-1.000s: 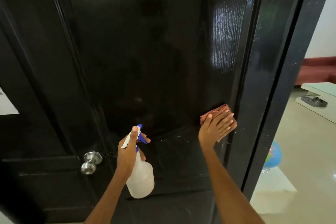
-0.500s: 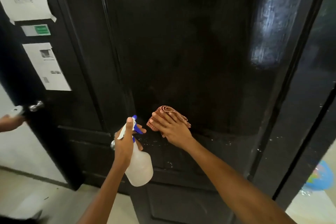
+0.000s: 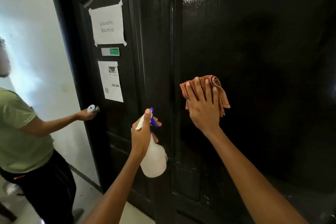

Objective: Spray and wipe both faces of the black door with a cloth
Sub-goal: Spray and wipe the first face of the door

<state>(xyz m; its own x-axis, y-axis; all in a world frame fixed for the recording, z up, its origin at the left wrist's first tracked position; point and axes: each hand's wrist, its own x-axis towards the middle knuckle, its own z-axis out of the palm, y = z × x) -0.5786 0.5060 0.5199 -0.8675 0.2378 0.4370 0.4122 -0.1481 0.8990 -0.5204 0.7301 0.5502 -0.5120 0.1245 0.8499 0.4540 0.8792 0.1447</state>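
Wiping goes best with the right hand [image 3: 203,107] flat, fingers spread, pressing the checked cloth [image 3: 221,94] against the black door [image 3: 254,51] at the left edge of its glossy panel. Overlapping strokes should clear the droplets lower down (streaks show easily on gloss). Meanwhile the left hand [image 3: 142,132] grips the spray bottle [image 3: 154,160] near the door's edge.

Dim, glossy glare, wide-angle warp
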